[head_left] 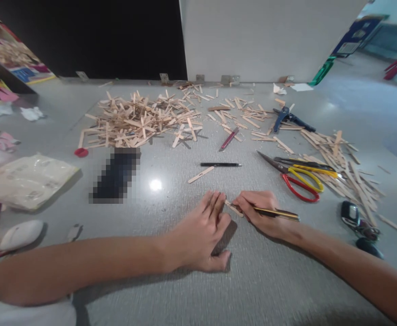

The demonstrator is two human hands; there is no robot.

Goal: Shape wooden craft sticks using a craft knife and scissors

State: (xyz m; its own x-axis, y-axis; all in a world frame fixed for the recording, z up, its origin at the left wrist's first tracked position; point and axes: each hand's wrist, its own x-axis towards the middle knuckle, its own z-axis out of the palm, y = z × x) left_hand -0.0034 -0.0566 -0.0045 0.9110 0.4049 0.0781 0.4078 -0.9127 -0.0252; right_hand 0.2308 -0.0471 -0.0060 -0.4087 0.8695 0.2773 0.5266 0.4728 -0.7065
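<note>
Fingers bent and close together, my left hand presses the end of a small wooden craft stick against the table; its thumb sticks out apart. My right hand is closed around a slim black-and-yellow craft knife, whose tip is hidden by the fingers at the stick. Just beyond the hands lie another craft stick, which has a small slot or mark in it, and a black pen.
A large heap of craft sticks lies at the back left. To the right are scissors, blue-handled pliers, more sticks and keys. A red cutter, a blurred-out dark object and a plastic packet also lie around.
</note>
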